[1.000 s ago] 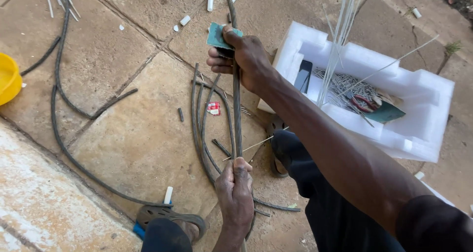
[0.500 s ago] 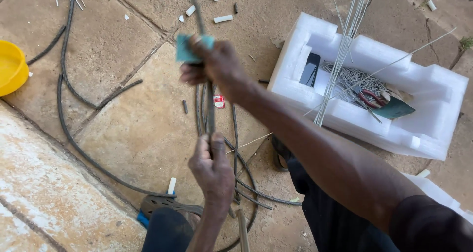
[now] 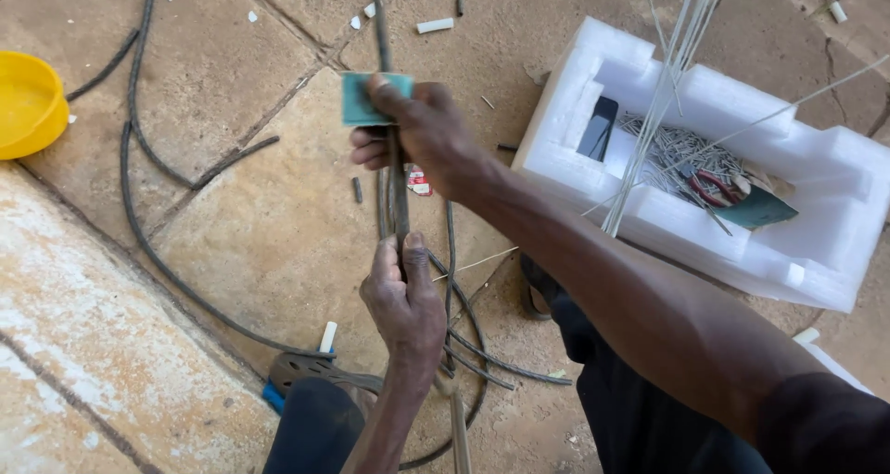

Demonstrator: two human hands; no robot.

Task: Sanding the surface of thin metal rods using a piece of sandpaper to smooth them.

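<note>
A thin dark rod [image 3: 382,38] runs away from me over the stone floor [image 3: 260,242]. My left hand [image 3: 403,298] grips its near part in a fist. My right hand [image 3: 422,131] reaches forward and presses a folded teal-green sheet [image 3: 363,99] around the rod farther up. Several dark curved cables [image 3: 464,344] lie on the floor under both hands.
A white foam box [image 3: 649,214] at right holds thin metal wires, a dark flat device and red-handled pliers; pale thin rods [image 3: 658,94] lean out of it. A yellow bowl [image 3: 28,113] sits at far left. Small white tube pieces [image 3: 434,25] scatter ahead. A sandal [image 3: 311,372] is under my leg.
My right hand with the teal sheet has slid along the rod toward the left and nearer my left hand, which has moved up the rod.
</note>
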